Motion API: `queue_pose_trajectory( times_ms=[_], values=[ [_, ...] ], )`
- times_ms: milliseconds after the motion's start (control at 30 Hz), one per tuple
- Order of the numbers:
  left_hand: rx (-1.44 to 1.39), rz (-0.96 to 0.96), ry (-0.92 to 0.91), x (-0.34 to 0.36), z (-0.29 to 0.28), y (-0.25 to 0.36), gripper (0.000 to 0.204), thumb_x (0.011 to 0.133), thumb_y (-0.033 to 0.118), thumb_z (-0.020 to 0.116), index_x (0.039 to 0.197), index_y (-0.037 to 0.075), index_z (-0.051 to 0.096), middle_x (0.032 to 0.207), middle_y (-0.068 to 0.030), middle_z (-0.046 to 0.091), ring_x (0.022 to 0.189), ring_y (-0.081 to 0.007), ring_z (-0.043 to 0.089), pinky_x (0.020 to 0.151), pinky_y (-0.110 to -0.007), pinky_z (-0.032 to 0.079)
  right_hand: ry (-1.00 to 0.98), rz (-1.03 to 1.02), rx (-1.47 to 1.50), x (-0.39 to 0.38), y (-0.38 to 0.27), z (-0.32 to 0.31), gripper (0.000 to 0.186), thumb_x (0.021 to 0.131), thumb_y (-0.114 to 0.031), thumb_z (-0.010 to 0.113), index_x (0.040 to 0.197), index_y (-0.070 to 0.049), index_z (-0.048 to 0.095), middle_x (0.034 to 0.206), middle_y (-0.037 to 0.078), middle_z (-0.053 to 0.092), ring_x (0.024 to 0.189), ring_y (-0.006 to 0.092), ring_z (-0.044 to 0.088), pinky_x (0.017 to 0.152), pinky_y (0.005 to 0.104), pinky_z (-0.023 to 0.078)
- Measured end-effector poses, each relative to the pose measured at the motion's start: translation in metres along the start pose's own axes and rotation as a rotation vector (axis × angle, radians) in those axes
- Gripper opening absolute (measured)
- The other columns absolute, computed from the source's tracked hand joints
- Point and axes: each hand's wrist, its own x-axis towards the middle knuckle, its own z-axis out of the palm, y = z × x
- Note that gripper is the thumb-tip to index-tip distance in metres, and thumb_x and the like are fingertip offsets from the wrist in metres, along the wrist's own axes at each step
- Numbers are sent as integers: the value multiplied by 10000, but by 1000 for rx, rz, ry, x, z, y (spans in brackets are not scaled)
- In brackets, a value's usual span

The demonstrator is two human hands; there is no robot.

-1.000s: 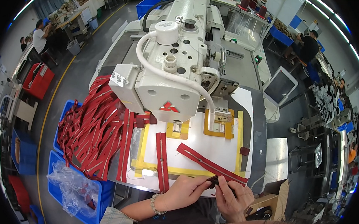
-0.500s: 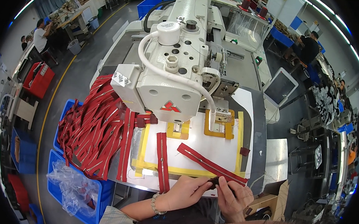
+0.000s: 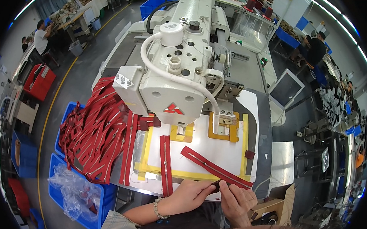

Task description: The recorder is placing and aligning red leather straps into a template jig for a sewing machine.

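Head view, and very little has changed from the frames before: both hands sit at the near edge of the desk [image 3: 269, 131] as they did a second ago, and the slanted strip lies at the same angle. Left hand [image 3: 189, 194] has its fingers pinched shut on the near end of the long red zipper strip with the silver teeth [image 3: 214, 166], which runs diagonally across the white template sheet with yellow tape borders [image 3: 214, 151] toward the near right corner. Right hand [image 3: 236, 200] meets it there, fingers curled in on a small dark piece [image 3: 216, 185] at the strip's end; what exactly that piece is, I cannot tell. A second red zipper strip [image 3: 165, 165] lies straight, just beside the left hand, pointing at the near edge. Over the far part of the sheet hangs the big cream-white sewing machine head [image 3: 173, 80], covering the sheet's far edge. At the left edge a heap of red zipper strips [image 3: 97, 130] spills over a blue plastic crate [image 3: 62, 133]. Below it, crumpled clear plastic bags [image 3: 71, 189] fill another blue bin. A brown cardboard box [image 3: 276, 204] stands just beside the right hand.
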Motion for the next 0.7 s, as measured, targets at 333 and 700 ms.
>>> queue_pose_trajectory(
  times_ms=[333, 700],
  values=[
    [-3, -47, -8, -2, 6, -5, 171, 933, 142, 555, 851, -3, 593, 686, -191, 595, 621, -370, 588, 539, -376, 455, 11, 75, 6, 5, 4, -3, 302, 698, -107, 741, 998, -126, 722, 711, -42, 548, 491, 98, 468, 457, 255, 297],
    [-12, -53, -23, -2, 0, -3, 105, 895, 76, 559, 927, -16, 598, 667, -178, 594, 586, -341, 589, 533, -361, 453, -16, 59, 34, 4, 4, -3, 342, 706, -138, 763, 1043, -124, 708, 733, -39, 569, 511, 96, 495, 463, 254, 304]
  ],
)
